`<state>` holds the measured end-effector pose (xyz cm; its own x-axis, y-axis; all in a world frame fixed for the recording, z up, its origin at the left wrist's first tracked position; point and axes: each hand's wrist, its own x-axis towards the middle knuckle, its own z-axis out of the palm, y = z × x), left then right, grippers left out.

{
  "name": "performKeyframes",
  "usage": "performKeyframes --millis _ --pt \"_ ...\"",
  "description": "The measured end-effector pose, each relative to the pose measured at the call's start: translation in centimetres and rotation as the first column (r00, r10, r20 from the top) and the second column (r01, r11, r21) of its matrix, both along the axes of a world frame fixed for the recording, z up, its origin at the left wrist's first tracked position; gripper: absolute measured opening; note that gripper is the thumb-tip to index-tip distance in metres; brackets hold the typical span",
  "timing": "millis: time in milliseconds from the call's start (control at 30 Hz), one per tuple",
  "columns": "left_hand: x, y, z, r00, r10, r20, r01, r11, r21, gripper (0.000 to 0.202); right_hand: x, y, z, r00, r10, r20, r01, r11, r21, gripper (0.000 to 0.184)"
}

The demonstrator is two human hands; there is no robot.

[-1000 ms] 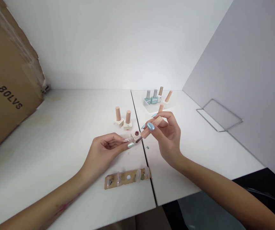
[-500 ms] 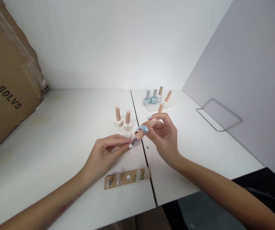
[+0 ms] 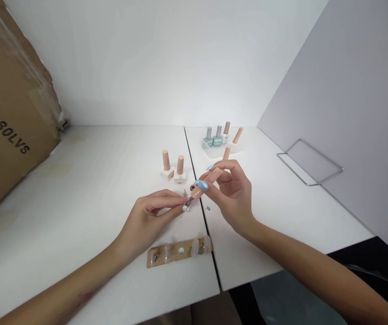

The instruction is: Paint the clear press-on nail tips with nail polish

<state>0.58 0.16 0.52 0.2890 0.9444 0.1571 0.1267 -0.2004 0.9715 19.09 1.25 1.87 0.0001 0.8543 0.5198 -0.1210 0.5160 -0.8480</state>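
Note:
My left hand point(image 3: 156, 210) pinches a clear false nail point(image 3: 187, 206) between thumb and fingertips. In my right hand point(image 3: 233, 194) is a nail polish brush point(image 3: 200, 188) by its peach cap, tilted down to the left, with its dark bristles against the false nail. Just behind the brush stands an uncapped polish bottle point(image 3: 187, 191), mostly hidden, its dark neck showing. Below my left hand lies a brown strip point(image 3: 180, 254) with several clear false nails on it and a pale dot at its middle.
Two peach-capped polish bottles point(image 3: 180, 170) stand behind my hands. Farther right, a clear tray point(image 3: 210, 152) holds several bottles. A wire frame point(image 3: 309, 184) lies by the right wall, a cardboard box point(image 3: 14, 104) stands at left. A dark gap point(image 3: 210, 239) splits the tabletop.
The brush has shifted slightly along the false nail, and my right thumb has moved a little to the left. My left hand stays nearly still.

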Motion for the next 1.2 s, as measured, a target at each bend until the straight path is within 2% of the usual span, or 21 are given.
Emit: performKeyframes --millis 100,200,333,433,633,700,867,933,1067,1133,1200 --pt "0.01 -0.06 -0.19 1.0 0.017 -0.018 -0.017 1.0 0.012 0.02 -0.06 0.09 0.37 0.993 -0.118 0.001 0.118 0.993 -0.014 0.022" --pt "-0.03 -0.04 -0.26 0.999 0.021 -0.031 -0.021 1.0 0.01 0.019 -0.07 0.11 0.66 0.987 -0.156 -0.03 0.155 0.988 -0.012 0.021" --pt "-0.02 0.1 -0.15 1.0 0.005 -0.02 -0.005 1.0 0.02 0.02 -0.12 -0.03 0.45 1.0 -0.019 0.004 0.019 0.996 0.083 0.023" --pt "-0.01 0.15 -0.2 1.0 -0.011 -0.025 0.012 1.0 0.024 0.019 -0.22 -0.04 0.18 0.997 0.051 0.065 -0.057 0.994 0.095 0.025" --pt "-0.08 0.05 -0.52 0.999 0.016 -0.052 -0.014 0.999 0.03 0.019 -0.08 0.33 0.34 0.992 -0.119 0.027 0.119 0.993 0.006 0.021" --pt "-0.09 0.03 -0.47 0.998 0.02 -0.053 -0.018 0.999 0.032 0.019 0.01 0.31 0.39 0.991 -0.136 0.008 0.136 0.99 0.021 0.021" --pt "-0.1 0.07 -0.34 0.999 0.0 -0.034 0.001 1.0 0.022 0.017 -0.09 0.02 0.2 0.999 0.034 0.038 -0.038 0.993 0.115 0.026" --pt "-0.09 0.08 -0.37 0.999 -0.002 -0.042 0.002 1.0 0.013 0.017 -0.15 0.04 0.21 0.997 0.046 0.063 -0.051 0.995 0.081 0.025" --pt "-0.02 0.04 -0.38 0.998 0.018 -0.059 -0.018 1.0 0.0 0.016 -0.01 0.34 0.42 0.997 -0.07 0.013 0.07 0.996 -0.055 0.022" --pt "0.01 0.01 -0.29 0.998 0.021 -0.056 -0.022 1.0 -0.016 0.016 0.15 0.42 0.47 0.996 -0.094 -0.005 0.094 0.993 -0.074 0.021" --pt "0.03 0.01 -0.12 0.999 0.023 -0.047 -0.025 0.999 -0.039 0.015 0.27 0.4 0.44 0.998 -0.066 -0.013 0.065 0.996 -0.063 0.021"
